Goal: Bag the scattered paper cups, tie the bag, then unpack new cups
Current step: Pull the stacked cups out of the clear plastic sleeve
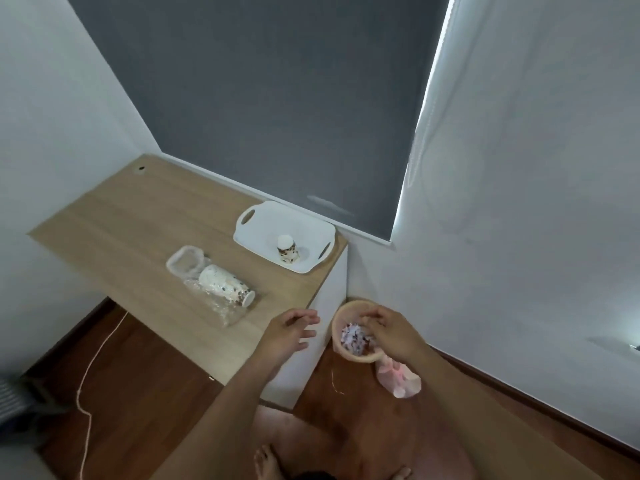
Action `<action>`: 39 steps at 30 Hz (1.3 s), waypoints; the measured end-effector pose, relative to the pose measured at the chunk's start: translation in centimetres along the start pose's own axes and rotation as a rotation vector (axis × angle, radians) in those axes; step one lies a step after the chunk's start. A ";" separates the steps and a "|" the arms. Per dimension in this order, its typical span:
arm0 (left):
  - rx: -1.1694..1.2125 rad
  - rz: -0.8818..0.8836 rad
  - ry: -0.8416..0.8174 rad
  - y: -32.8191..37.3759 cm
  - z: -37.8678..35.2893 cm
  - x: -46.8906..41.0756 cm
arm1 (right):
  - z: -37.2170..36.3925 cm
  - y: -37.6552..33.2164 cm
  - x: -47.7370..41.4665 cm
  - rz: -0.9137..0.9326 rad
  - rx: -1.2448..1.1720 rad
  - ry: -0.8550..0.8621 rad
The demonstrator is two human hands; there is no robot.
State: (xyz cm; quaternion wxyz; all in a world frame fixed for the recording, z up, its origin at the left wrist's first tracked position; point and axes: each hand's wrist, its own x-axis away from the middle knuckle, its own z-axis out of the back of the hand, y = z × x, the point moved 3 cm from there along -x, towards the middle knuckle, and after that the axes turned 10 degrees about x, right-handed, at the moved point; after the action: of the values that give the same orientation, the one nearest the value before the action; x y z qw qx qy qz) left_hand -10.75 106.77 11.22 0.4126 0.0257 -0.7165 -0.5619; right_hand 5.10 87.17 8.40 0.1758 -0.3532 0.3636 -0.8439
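Note:
A stack of patterned paper cups [227, 285] lies on its side in a clear plastic sleeve [214, 306] on the wooden desk [138, 216]. One upside-down cup [287, 250] stands in the white tray [273, 223] at the desk's far right. On the floor right of the desk a beige bin [341, 315] holds crumpled patterned cups [355, 337]. My right hand [391, 332] reaches into the bin over those cups; its fingers are blurred. My left hand [289, 332] hovers open at the desk's front right corner, holding nothing.
A pink plastic bag [400, 377] lies on the wooden floor beside the bin. A thin cord [100, 351] trails over the floor at the left. White walls and a grey blind close in the desk. My bare feet show at the bottom.

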 end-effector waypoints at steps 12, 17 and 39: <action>0.074 0.013 0.034 1.7 24.3 -4.9 | -15.2 -11.4 -4.5 -0.077 -0.072 0.034; 0.078 0.084 0.047 2.4 30.2 -7.1 | -19.6 -14.0 -5.6 -0.088 -0.067 0.056; -0.071 0.012 0.297 7.0 41.0 -19.1 | -26.1 -19.6 -15.9 0.014 0.112 -0.029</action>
State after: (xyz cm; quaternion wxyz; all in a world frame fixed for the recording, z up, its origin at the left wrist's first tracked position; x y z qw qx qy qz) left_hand -20.59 151.01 5.09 0.5180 0.0895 -0.6275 -0.5744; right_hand -3.62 121.90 2.76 0.2065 -0.3526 0.3155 -0.8564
